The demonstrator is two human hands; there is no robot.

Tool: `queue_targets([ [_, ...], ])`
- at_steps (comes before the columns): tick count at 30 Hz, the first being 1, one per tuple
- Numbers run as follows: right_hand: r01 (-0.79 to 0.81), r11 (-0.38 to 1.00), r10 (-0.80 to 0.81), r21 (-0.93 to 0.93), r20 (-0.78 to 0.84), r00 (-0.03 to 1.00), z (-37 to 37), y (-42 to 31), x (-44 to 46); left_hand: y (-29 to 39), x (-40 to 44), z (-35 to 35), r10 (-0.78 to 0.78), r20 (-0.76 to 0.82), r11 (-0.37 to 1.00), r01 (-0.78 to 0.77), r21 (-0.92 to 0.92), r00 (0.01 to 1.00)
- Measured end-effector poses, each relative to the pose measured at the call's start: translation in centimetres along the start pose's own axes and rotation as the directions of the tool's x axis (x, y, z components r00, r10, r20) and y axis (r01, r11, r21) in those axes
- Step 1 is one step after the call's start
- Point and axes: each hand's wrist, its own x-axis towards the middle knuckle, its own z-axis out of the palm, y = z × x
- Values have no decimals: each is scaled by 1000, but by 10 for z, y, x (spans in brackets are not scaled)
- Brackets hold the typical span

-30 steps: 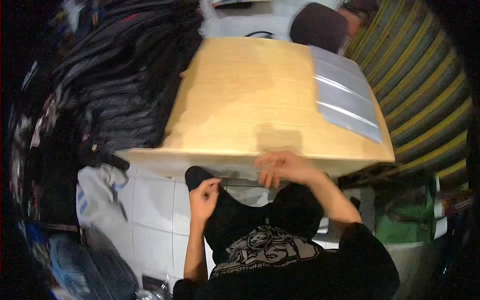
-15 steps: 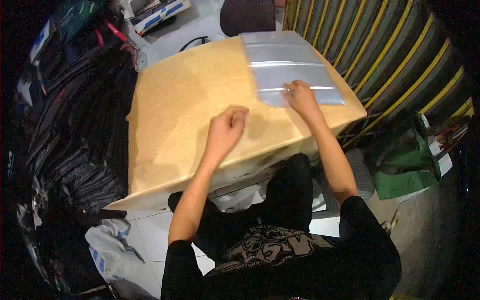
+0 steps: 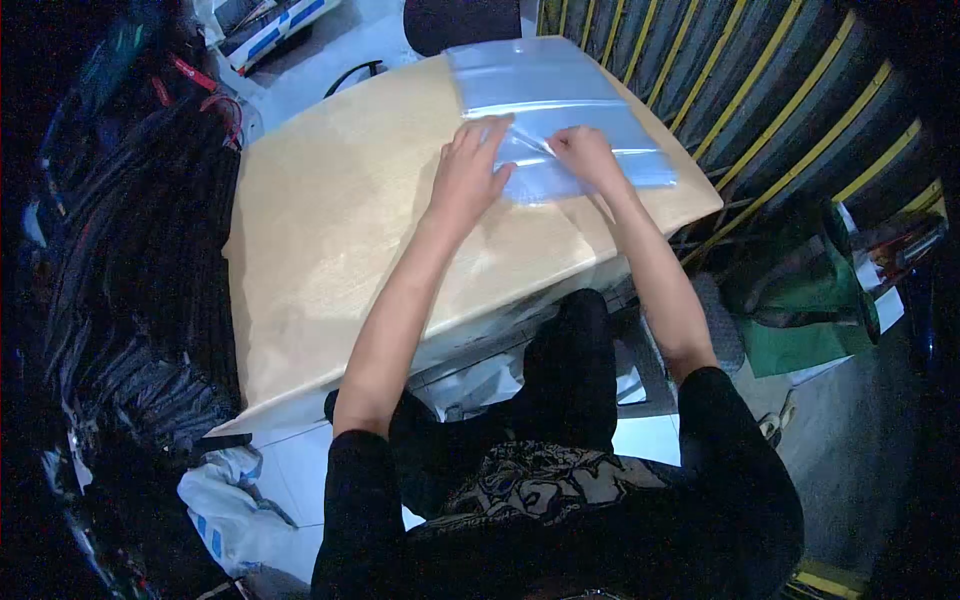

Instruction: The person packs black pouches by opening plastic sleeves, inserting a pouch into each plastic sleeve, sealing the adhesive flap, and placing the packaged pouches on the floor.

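Clear plastic sheets or bags [image 3: 545, 78] lie flat on the right part of the wooden table [image 3: 320, 220]. My left hand [image 3: 471, 172] rests at their left edge, fingers apart, with the thumb and fingertips touching the plastic. My right hand [image 3: 588, 155] is closed in a pinch on the plastic near its middle, and creases run from the fingertips toward my left hand. How many layers are pinched cannot be made out.
Black folded fabric [image 3: 150, 270] is heaped along the table's left side. Yellow-edged slats [image 3: 760, 90] stand at the right, above a green bag [image 3: 800, 300]. A dark chair [image 3: 460, 22] is behind the table, and a white plastic bag [image 3: 235, 505] is on the floor.
Both hands have come up from the table's front edge onto the plastic. My left hand has opened and moved to its left edge; my right hand now pinches it. The view has shifted.
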Motion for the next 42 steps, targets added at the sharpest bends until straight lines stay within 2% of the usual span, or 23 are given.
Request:
queue_targets([
  [1,3,1000,-4,29,20,1000,-2,2,1,6,5,-2,-29,-63,997,34,70,998],
  [4,-37,999,34,17,157,987,-11,2,4,16,17,-13,6,-25,1000,-6,12,1000],
  [5,-58,998,57,-3,217,974,-15,-1,4,1,23,-6,78,3,995,-77,-70,997],
  [8,-86,989,66,119,161,985,-28,-12,3,-5,30,1,-90,31,954,95,-285,996],
  [9,-65,971,57,228,39,998,-26,-11,3,-5,32,3,-192,4,927,183,-329,981],
  [12,115,916,-133,384,20,991,-48,-30,-4,-14,33,7,-320,53,879,317,-355,946],
  [13,112,968,-121,225,27,992,-51,-34,-4,-12,31,5,-345,96,851,354,-387,934],
  [16,82,983,-95,163,75,993,-51,-33,5,-14,31,6,-382,125,805,396,-442,916],
  [17,109,960,-116,259,12,993,-45,-29,8,-16,31,6,-349,115,816,362,-451,930],
  [20,100,969,-104,224,6,995,-44,-30,12,-12,29,6,-342,122,772,352,-529,932],
  [21,138,964,-142,226,0,990,-44,-30,13,-13,29,3,-322,196,780,377,-499,926],
  [25,-120,874,-5,471,256,967,-48,-19,20,-18,27,1,-221,186,698,288,-656,957],
  [27,-278,729,90,625,316,945,-51,-11,24,-13,22,0,-244,179,802,303,-514,953],
  [29,-228,759,93,609,246,965,-59,4,39,-1,17,-11,-235,140,872,272,-407,962],
  [30,-204,773,94,600,209,973,-61,10,43,3,15,-15,-205,196,903,263,-339,959],
  [31,-201,814,179,545,94,979,-73,1,43,4,15,-20,-178,248,931,244,-270,952],
  [32,-128,866,149,484,-5,989,-82,-3,50,4,17,-23,-153,301,955,219,-201,941],
  [33,-61,909,113,413,-103,988,-90,-5,58,-10,14,-17,-16,304,919,134,-372,953],
  [34,-1,943,71,332,-199,978,-96,-5,66,-3,21,-20,-91,379,939,206,-276,921],
  [36,88,936,0,342,-248,969,-104,-7,80,18,42,-28,-254,493,942,328,-68,832],
  [37,146,940,-66,307,-256,964,-108,-10,84,16,48,-11,-219,319,964,255,-75,922],
  [40,311,948,-275,67,-319,907,-119,-28,80,3,90,48,-74,113,943,106,-315,991],
  [42,443,893,-399,83,-312,862,-131,-40,59,-12,121,86,-184,297,863,299,-408,937],
])
